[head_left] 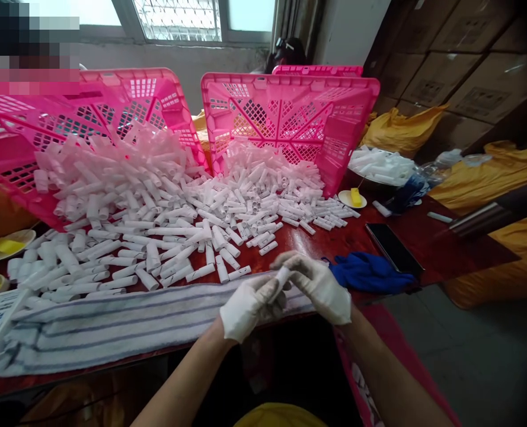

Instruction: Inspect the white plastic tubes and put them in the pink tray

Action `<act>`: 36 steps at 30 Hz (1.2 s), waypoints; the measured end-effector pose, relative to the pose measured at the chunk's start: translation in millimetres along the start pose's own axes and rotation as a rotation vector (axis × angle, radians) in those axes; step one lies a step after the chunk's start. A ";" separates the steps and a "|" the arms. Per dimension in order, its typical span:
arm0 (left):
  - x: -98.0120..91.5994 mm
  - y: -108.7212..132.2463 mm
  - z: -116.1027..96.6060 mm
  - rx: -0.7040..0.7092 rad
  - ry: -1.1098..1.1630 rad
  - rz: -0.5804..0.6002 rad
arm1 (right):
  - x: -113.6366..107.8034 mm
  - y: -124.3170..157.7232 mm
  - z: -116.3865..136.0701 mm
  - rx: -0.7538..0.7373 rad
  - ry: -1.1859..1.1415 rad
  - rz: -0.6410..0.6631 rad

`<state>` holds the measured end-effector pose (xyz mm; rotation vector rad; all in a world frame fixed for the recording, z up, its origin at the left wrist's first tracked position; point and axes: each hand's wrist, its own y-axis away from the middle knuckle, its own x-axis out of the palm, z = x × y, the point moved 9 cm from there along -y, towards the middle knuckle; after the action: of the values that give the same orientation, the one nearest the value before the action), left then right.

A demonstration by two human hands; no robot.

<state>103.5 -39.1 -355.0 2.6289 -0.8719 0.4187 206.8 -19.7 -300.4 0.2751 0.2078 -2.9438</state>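
Your L hand point(252, 305) is closed round a tube point(282, 276); your R hand point(323, 290) pinches its far end, above the towel point(134, 323) at the desk's point(301, 240) near edge. Tube: prob. light, fairly stiff, poss. slippery w/ gloves; grip mid-length, don't crush.

You have two gloved hands, left point(253, 303) and right point(320, 286), one striped towel point(125, 323), one phone point(393, 248), three dishes point(342, 197) (two left, one right), three far pink baskets point(290, 83), and white tubes point(147, 222) beyond counting.
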 end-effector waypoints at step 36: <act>-74.7 8.7 -16.5 0.220 0.265 -0.515 | 35.6 -48.6 -33.4 0.096 -0.139 -0.117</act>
<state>37.9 -0.4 -366.3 2.7695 -0.0569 0.7257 168.9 27.0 -334.0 0.0720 0.0655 -3.0785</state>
